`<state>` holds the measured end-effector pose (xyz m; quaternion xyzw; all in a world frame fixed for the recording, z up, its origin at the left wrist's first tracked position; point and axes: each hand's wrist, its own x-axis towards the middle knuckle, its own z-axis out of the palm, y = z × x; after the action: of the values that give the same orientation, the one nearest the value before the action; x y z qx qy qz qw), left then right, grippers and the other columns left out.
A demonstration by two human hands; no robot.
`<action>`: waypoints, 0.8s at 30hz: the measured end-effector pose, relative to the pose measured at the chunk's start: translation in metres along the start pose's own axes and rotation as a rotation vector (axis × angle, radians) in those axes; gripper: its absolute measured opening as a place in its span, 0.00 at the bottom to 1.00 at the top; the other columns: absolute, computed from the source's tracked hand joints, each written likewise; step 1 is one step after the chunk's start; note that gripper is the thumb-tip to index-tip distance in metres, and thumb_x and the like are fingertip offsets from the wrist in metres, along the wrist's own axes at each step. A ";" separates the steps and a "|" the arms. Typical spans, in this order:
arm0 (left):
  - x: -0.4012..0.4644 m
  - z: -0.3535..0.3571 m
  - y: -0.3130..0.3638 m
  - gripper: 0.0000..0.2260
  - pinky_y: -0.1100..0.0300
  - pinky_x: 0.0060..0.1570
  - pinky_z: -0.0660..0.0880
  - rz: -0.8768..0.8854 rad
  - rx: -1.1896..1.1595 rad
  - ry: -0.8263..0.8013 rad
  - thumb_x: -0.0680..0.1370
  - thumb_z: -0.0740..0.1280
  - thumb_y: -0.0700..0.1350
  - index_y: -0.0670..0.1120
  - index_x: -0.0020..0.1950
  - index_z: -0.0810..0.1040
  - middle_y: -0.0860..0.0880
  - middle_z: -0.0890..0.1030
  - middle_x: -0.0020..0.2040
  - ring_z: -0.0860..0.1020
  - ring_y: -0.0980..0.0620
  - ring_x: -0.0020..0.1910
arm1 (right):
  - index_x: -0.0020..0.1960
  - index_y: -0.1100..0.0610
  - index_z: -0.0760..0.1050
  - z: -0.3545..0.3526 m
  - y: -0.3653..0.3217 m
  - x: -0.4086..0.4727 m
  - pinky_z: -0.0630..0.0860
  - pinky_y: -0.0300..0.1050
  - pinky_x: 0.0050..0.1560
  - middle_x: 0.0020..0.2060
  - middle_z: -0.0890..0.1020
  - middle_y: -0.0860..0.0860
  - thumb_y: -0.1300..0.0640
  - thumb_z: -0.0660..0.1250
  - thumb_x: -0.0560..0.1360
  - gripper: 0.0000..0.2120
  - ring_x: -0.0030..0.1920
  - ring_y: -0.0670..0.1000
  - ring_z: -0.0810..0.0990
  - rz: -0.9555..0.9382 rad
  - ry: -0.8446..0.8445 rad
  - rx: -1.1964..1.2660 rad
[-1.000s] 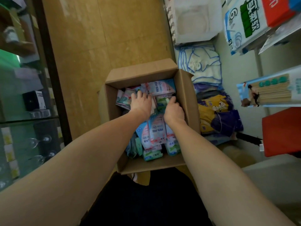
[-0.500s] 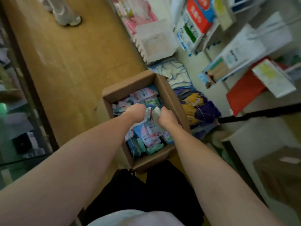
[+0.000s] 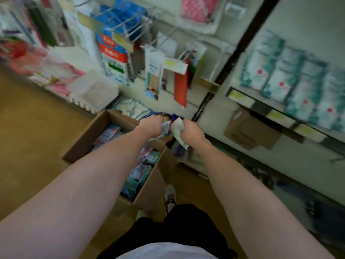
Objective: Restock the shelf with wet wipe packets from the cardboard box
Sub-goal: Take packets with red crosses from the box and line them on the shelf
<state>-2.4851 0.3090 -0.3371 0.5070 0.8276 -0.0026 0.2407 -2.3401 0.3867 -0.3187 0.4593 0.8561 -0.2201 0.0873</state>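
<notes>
An open cardboard box (image 3: 87, 139) stands on the floor, filled with several pink, blue and green wet wipe packets (image 3: 141, 165). My left hand (image 3: 152, 125) grips a pale packet (image 3: 165, 128) above the box's far right corner. Close beside it, my right hand (image 3: 190, 130) grips another whitish-green packet (image 3: 178, 130), whose lower end hangs below the fist. The shelf (image 3: 276, 114) at the right carries a row of teal and white packets (image 3: 291, 86). The frame is motion-blurred.
Hooks with hanging goods (image 3: 158, 71) cover the wall ahead. A clear plastic tub (image 3: 93, 90) and folded cloth sit on the floor behind the box. A brown carton (image 3: 248, 131) hangs under the shelf. A shoe (image 3: 170, 193) shows beside the box. Wooden floor lies to the left.
Both hands closed on packets in the box and lifted them up and to the right. The view swung up toward the shelves.
</notes>
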 end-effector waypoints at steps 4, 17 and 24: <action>0.003 -0.034 0.070 0.10 0.50 0.49 0.74 0.165 0.091 0.121 0.77 0.60 0.37 0.44 0.57 0.75 0.42 0.78 0.57 0.78 0.39 0.56 | 0.62 0.57 0.67 -0.052 0.048 -0.026 0.77 0.52 0.45 0.49 0.79 0.56 0.62 0.62 0.75 0.15 0.50 0.60 0.79 0.069 0.125 0.099; 0.029 -0.115 0.297 0.13 0.55 0.42 0.70 0.402 0.251 0.294 0.76 0.61 0.38 0.47 0.60 0.72 0.44 0.77 0.58 0.77 0.42 0.54 | 0.74 0.54 0.58 -0.208 0.211 -0.067 0.71 0.46 0.34 0.42 0.74 0.52 0.61 0.61 0.79 0.25 0.41 0.55 0.77 0.248 0.451 0.223; 0.058 -0.120 0.413 0.15 0.52 0.50 0.73 0.472 0.206 0.261 0.78 0.63 0.41 0.46 0.64 0.71 0.44 0.75 0.64 0.76 0.42 0.60 | 0.72 0.56 0.64 -0.254 0.302 -0.072 0.75 0.50 0.45 0.55 0.79 0.57 0.57 0.61 0.80 0.21 0.51 0.60 0.79 0.276 0.580 0.254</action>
<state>-2.2068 0.5881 -0.1555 0.7034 0.7062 0.0345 0.0733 -2.0367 0.5942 -0.1579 0.6216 0.7407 -0.1715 -0.1887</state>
